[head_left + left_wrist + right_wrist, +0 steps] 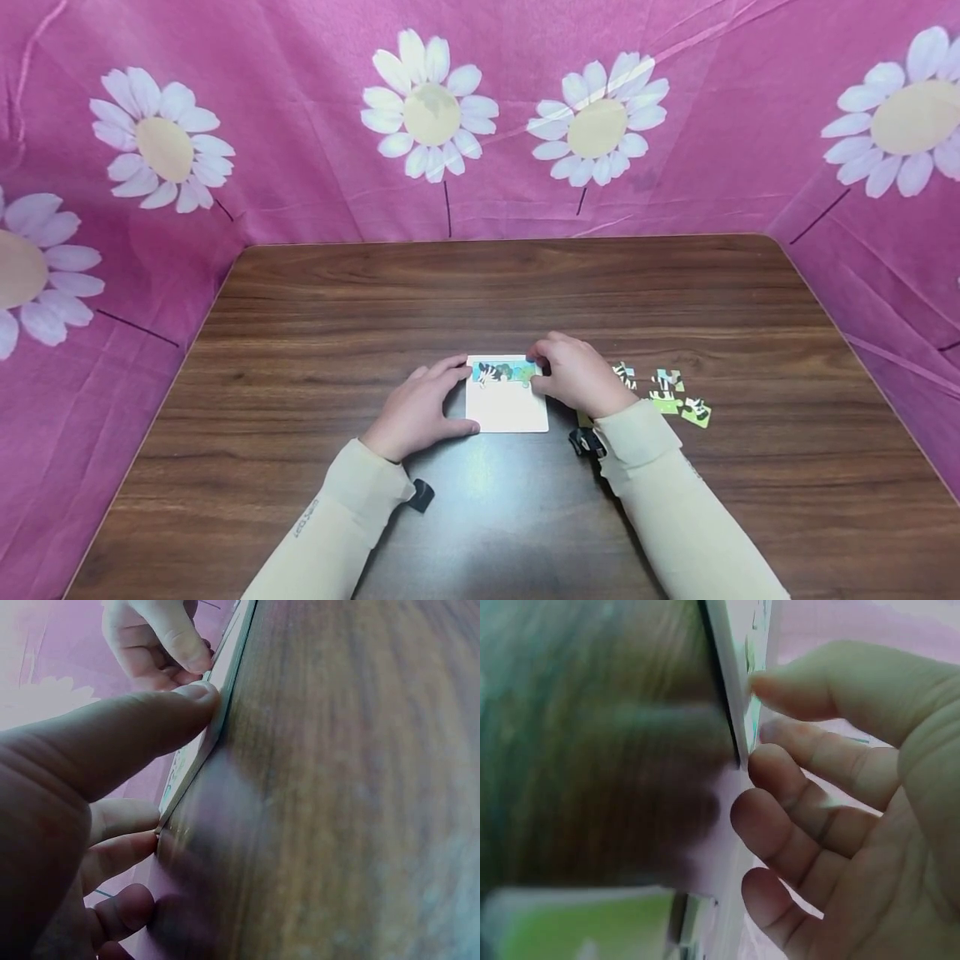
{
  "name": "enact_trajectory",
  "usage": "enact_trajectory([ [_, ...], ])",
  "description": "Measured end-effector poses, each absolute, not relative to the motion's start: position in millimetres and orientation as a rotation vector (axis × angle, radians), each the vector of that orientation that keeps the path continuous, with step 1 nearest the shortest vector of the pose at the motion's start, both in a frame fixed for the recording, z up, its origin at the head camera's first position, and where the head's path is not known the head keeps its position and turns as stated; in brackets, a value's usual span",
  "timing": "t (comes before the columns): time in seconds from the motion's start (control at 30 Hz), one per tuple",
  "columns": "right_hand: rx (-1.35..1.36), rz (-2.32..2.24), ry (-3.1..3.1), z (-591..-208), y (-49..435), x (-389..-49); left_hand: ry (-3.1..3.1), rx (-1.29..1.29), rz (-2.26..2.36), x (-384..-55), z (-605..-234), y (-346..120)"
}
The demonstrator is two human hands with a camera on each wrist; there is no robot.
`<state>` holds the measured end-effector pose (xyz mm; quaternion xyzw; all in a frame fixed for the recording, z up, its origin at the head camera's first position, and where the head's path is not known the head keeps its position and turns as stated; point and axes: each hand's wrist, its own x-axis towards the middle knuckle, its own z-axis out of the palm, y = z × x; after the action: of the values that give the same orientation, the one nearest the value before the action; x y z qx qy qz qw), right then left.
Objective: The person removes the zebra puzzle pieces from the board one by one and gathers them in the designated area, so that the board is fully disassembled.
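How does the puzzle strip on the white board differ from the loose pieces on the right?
The puzzle strip lies on the white board, while the loose pieces lie on the table. The puzzle strip forms one straight row; the loose pieces are scattered. Both show black-and-white stripes and some green.

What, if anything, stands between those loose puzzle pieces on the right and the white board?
Only the person's right hand, which is at the upper right corner of the white board and lies between it and most of the loose puzzle pieces. Nothing else visible blocks them, though I cannot see under that hand.
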<state>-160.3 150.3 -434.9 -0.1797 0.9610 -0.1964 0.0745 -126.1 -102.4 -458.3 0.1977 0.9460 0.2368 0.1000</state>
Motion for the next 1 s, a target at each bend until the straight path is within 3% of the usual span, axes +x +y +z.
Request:
enact_trajectory([
  [1.0, -0.467, -0.542, 2.917, -438.8, 136.8, -157.2, 2.784, 0.566, 0.697, -125.4, -460.0, -102.0],
])
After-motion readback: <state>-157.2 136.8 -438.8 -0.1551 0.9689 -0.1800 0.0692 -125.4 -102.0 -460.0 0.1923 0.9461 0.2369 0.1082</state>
